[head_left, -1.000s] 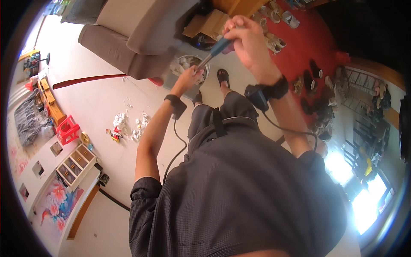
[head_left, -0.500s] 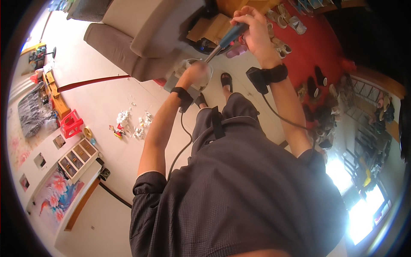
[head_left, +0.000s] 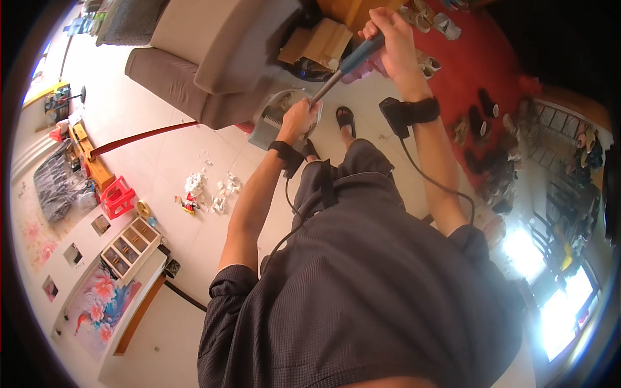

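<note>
My right hand (head_left: 396,48) is closed round the blue-grey grip at the top end of a long pole (head_left: 331,85). Lower down, my left hand (head_left: 297,121) wraps the metal part of the same pole. Slanting across in front of me, the pole runs down toward a grey container (head_left: 262,137) with a rounded, pale rim. Comb-like teeth show inside the container beside my left hand. What is fixed to the pole's lower end is hidden by that hand. Black straps with small boxes and cables sit on both wrists.
White scraps (head_left: 210,192) and a colourful wrapper (head_left: 187,205) lie on the tiled floor to the left. A grey-brown sofa (head_left: 165,81) stands ahead, with a cardboard box (head_left: 326,42) beyond. Shoes (head_left: 446,26) rest on a red mat (head_left: 475,77). A red stool (head_left: 118,198) stands left.
The whole view has shifted slightly. My left hand, blurred before, is now sharp and a little lower in the picture. Both hands keep their hold on the pole.
</note>
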